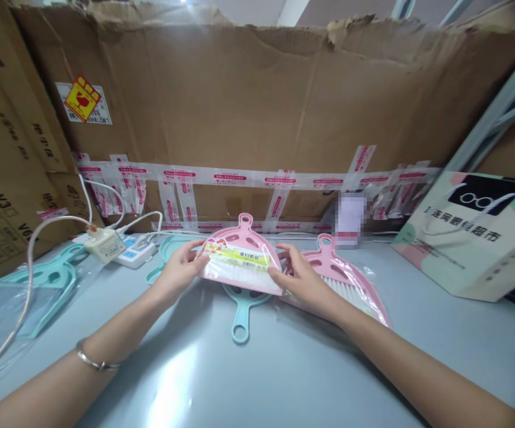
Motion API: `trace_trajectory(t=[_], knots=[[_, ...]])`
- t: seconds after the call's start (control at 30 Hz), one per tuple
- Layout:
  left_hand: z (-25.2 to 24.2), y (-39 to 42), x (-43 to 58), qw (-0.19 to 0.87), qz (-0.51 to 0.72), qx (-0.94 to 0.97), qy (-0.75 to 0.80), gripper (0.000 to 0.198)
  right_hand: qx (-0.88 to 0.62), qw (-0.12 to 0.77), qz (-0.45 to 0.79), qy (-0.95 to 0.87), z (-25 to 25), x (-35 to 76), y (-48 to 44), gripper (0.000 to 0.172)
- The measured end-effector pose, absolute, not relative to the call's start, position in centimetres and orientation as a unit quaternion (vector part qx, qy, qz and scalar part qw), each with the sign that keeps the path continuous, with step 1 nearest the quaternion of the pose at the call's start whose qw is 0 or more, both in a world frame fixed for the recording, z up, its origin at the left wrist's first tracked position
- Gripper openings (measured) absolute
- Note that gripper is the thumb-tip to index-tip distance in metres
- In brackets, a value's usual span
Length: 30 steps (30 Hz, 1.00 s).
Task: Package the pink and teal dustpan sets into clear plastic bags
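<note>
Between my two hands is a pink dustpan [241, 239] in clear wrapping, its handle pointing away from me and a yellow-green label across it. My left hand [181, 264] grips its left edge, while my right hand [295, 267] pinches the right edge. Partly beneath it lies a teal piece with a ring handle [241, 318] pointing towards me. Just right, under my right forearm, a second wrapped pink dustpan [367, 285] with white brush bristles rests on the table. Behind my left hand, another teal piece [175, 245] is half hidden.
A wrapped teal dustpan [56, 276] lies at the left of the grey table [222, 386]. Near it are a power strip [133, 254], a white charger [104, 245] and a looping cable [30, 261]. A large cardboard box [239, 101] stands behind; a printed paper bag [467, 238] is at right.
</note>
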<state>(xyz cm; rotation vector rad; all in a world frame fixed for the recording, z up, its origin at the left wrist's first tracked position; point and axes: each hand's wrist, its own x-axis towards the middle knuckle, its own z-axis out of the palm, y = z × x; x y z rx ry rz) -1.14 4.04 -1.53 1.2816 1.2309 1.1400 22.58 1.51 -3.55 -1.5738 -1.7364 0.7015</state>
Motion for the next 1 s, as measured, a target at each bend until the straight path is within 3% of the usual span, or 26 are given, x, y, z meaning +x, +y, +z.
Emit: trace_trajectory(t=[0.17,0.4,0.53,0.63,0.73,0.83,1.0], knots=[[-0.5,2.8,0.2,0.494,0.496,0.554,0.452,0.064,-0.507,0.439,0.438,-0.598,-0.4,23.9,1.0,0.065],[0.7,2.7,4.7,0.539,0.445,0.613,0.368,0.047,-0.563,0.481,0.343,-0.579,3.5,28.2,-2.5,0.08],[-0.9,3.6,7.6,0.517,0.303,0.7,0.389,0.03,-0.612,0.442,0.377,-0.536,0.9,31.5,-4.7,0.087],[-2.4,4.2,9.4,0.42,0.226,0.766,0.431,0.029,-0.638,0.415,0.395,-0.514,-2.3,33.3,-5.4,0.086],[-3.3,4.3,10.6,0.349,0.214,0.785,0.465,0.033,-0.702,0.413,0.261,-0.519,-5.3,34.8,-5.5,0.083],[-3.5,4.1,11.4,0.361,0.203,0.777,0.473,0.031,-0.76,0.423,0.109,-0.482,-7.6,35.9,-5.1,0.085],[-3.7,2.9,12.7,0.36,0.184,0.786,0.468,0.03,-0.746,0.452,0.264,-0.412,-8.2,35.5,-4.7,0.084]])
